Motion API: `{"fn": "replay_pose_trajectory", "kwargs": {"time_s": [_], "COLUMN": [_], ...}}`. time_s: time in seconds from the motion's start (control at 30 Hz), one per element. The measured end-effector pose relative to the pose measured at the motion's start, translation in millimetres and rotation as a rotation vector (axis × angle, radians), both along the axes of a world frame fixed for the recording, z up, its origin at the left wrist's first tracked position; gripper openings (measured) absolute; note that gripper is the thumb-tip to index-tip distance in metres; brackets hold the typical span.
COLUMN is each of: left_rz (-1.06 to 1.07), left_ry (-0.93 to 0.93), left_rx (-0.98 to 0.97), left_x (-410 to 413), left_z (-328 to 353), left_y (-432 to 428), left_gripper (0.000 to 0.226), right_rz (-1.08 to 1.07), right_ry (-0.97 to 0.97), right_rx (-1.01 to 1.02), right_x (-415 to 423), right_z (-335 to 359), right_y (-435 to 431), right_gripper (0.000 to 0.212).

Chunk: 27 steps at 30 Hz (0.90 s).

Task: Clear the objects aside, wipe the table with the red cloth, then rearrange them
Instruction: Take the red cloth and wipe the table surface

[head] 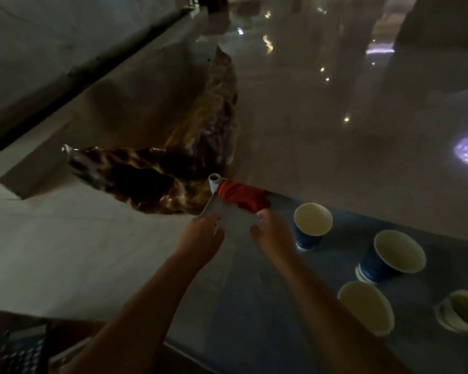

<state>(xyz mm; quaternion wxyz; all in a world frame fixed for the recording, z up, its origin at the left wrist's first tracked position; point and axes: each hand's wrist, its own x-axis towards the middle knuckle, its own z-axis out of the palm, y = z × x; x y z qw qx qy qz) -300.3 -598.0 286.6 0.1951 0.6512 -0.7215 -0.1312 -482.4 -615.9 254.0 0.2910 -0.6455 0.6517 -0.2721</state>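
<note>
Both hands reach to the far left corner of the table (254, 306), where the red cloth (241, 197) lies bunched on a pale board (234, 215) at the table's edge. The right hand (272, 233) has its fingertips at the cloth's near edge, pinching or just touching it; the blur does not let me tell which. The left hand (200, 234) rests on the board's left edge, fingers loosely curled, with nothing clearly held. Just beyond the cloth a short white tube (214, 180) stands at the board's far corner. Right of the right hand, a blue cup (310, 225) stands upright, close to the wrist. Farther right and nearer, a second cup (389, 256) leans, a third cup (365, 306) sits below it, and a fourth cup (464, 310) is at the frame's edge. Left of the hands, beyond the table, a glossy brown sheet (152, 179) lies crumpled on the floor.
</note>
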Motion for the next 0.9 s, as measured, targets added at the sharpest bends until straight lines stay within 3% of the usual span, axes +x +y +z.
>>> {"fn": "replay_pose_trajectory", "kwargs": {"time_s": [0.2, 0.33, 0.47, 0.6, 0.7, 0.9], "left_rz": [-0.184, -0.211, -0.386, -0.397, -0.378, -0.302], "left_ry": [-0.004, 0.009, -0.11, -0.255, -0.251, -0.257], "left_rx": [-0.004, 0.05, 0.006, -0.021, -0.055, 0.072], "left_x": [13, 16, 7, 3, -2, 11], "left_z": [-31, -73, -113, -144, -144, -109], "left_y": [-99, -163, -206, -221, -229, -195], "left_gripper": [0.024, 0.044, 0.055, 0.07, 0.068, 0.045], "right_rz": [-0.037, -0.091, -0.092, -0.039, -0.062, -0.041], "right_ry": [0.121, 0.3, 0.498, 0.613, 0.627, 0.576], "right_rx": [0.031, 0.022, 0.014, 0.082, 0.057, 0.033], "right_x": [24, 40, 41, 38, 38, 47], "right_z": [-24, -47, -69, -89, -93, -64], "right_y": [-68, -118, -151, -160, -164, -142], "right_gripper": [0.043, 0.06, 0.063, 0.067, 0.054, 0.033]}}
